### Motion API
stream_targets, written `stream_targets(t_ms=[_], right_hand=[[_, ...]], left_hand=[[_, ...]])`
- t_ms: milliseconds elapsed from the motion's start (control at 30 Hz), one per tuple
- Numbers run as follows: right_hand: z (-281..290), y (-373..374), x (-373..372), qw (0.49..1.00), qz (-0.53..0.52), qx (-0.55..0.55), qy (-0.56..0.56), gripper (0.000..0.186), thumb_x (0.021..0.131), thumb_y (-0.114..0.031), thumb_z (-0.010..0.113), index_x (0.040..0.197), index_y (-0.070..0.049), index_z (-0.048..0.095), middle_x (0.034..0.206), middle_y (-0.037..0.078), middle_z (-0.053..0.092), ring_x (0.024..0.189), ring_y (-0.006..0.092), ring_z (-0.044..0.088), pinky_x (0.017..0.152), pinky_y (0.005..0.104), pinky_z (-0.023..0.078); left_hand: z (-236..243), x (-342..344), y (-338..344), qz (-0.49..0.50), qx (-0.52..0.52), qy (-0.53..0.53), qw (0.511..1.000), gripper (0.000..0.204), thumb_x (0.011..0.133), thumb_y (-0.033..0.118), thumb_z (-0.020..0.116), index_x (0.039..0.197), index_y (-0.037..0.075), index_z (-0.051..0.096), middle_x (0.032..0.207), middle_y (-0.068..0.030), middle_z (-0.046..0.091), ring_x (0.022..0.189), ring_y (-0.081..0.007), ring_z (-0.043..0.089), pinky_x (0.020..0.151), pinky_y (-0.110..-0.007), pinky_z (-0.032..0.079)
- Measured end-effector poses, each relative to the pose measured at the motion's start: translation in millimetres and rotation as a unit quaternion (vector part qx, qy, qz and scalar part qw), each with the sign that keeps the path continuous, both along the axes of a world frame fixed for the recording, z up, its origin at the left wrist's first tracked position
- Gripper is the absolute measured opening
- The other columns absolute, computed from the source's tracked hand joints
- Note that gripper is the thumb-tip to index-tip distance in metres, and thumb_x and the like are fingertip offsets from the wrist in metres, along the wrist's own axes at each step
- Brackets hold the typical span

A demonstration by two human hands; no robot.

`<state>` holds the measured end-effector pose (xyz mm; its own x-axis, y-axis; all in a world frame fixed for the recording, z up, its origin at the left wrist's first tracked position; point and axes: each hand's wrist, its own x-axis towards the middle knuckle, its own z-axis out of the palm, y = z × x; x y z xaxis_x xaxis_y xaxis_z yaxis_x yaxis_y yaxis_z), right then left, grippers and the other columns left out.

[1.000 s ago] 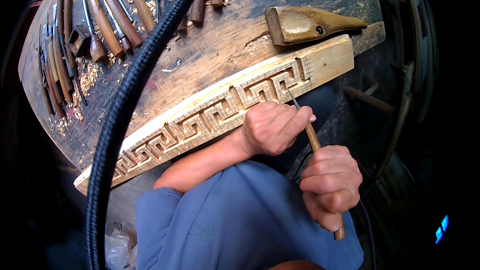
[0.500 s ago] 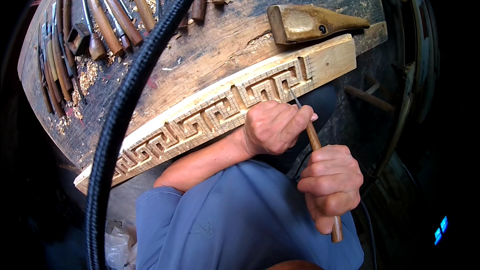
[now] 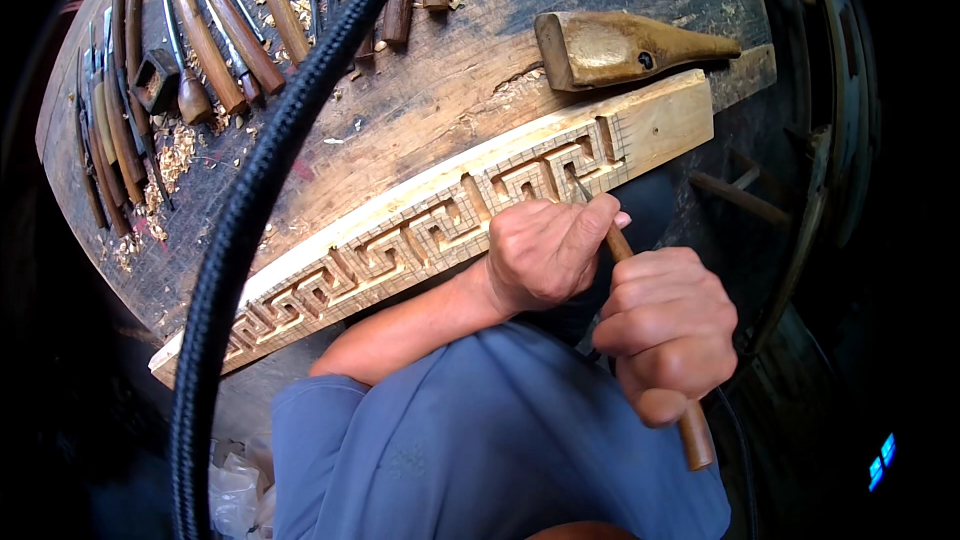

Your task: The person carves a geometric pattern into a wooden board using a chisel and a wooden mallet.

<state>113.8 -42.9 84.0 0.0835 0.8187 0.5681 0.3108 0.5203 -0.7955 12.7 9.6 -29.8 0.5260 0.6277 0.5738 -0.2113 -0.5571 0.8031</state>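
A long pale wooden board [image 3: 665, 125] lies slantwise along the bench's near edge, carved with a recessed meander pattern over a pencilled grid. My right hand [image 3: 668, 332] is wrapped round the wooden handle of a carving chisel [image 3: 696, 440], whose butt sticks out below the fist. Closer to the blade, my left hand [image 3: 548, 250] is closed on the same chisel, thumb along the shaft, wrist by the board's near edge. The thin metal blade reaches into a carved recess towards the board's right end; its very tip is hard to make out.
Behind the board rests a wooden mallet [image 3: 630, 48]. Several carving tools [image 3: 210, 50] lie at the back left of the worn bench [image 3: 400, 140], among wood shavings [image 3: 172, 165]. A thick black braided cable [image 3: 240, 210] crosses the view. A plastic bag [image 3: 238, 495] is at lower left.
My right hand has risen slightly, and the chisel's butt has swung to the right. My left thumb has shifted up over the shaft. The board and mallet look unmoved.
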Motion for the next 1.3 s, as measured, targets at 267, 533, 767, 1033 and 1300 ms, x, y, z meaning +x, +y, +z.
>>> stream_targets(t_ms=[267, 533, 767, 1033, 1300], right_hand=[[11, -21, -15, 0.997, 0.039, -0.022, -0.068, 0.068, 0.116, -0.048, 0.066, 0.065, -0.006, 0.053, 0.063, 0.013, 0.065, 0.042, 0.0172, 0.054, 0.039, 0.0293, 0.035], [2, -27, -28, 0.996, -0.017, 0.009, -0.084, 0.07, 0.117, -0.05, 0.064, 0.065, -0.005, 0.05, 0.062, 0.013, 0.065, 0.042, 0.0164, 0.054, 0.039, 0.0286, 0.034], [-7, -23, -29, 0.996, -0.034, 0.028, -0.076, 0.069, 0.118, -0.05, 0.063, 0.067, -0.005, 0.05, 0.064, 0.013, 0.066, 0.043, 0.0168, 0.055, 0.038, 0.0284, 0.033], [-2, -10, -23, 0.994, -0.032, -0.015, -0.108, 0.067, 0.117, -0.048, 0.065, 0.068, -0.004, 0.05, 0.069, 0.015, 0.066, 0.047, 0.0192, 0.054, 0.041, 0.0311, 0.036], [16, -9, 17, 0.996, 0.073, -0.056, 0.018, 0.062, 0.114, -0.042, 0.07, 0.068, -0.006, 0.051, 0.068, 0.016, 0.067, 0.044, 0.0203, 0.055, 0.041, 0.0317, 0.038]], left_hand=[[4, -6, 3, -0.02, 0.027, -0.01, 0.999, 0.018, 0.089, 0.007, 0.093, 0.097, 0.006, 0.077, 0.065, -0.0019, 0.064, 0.051, -0.0178, 0.062, 0.047, -0.032, 0.043], [2, -5, 0, -0.01, 0.046, -0.009, 0.999, 0.02, 0.089, 0.008, 0.094, 0.097, 0.007, 0.076, 0.064, 0.0, 0.062, 0.051, -0.017, 0.058, 0.047, -0.032, 0.041], [1, -5, 1, -0.003, 0.04, 0.0, 0.999, 0.018, 0.092, 0.008, 0.092, 0.099, 0.006, 0.076, 0.063, -0.0003, 0.061, 0.05, -0.0169, 0.058, 0.047, -0.033, 0.041], [6, 0, 4, 0.022, -0.001, 0.001, 1.0, 0.018, 0.092, 0.008, 0.091, 0.102, 0.002, 0.077, 0.065, -0.0031, 0.063, 0.052, -0.0187, 0.062, 0.048, -0.033, 0.045], [15, -1, 9, -0.012, 0.025, 0.038, 0.999, 0.024, 0.092, 0.007, 0.092, 0.111, 0.002, 0.078, 0.066, -0.0029, 0.062, 0.051, -0.0183, 0.06, 0.049, -0.033, 0.045]])
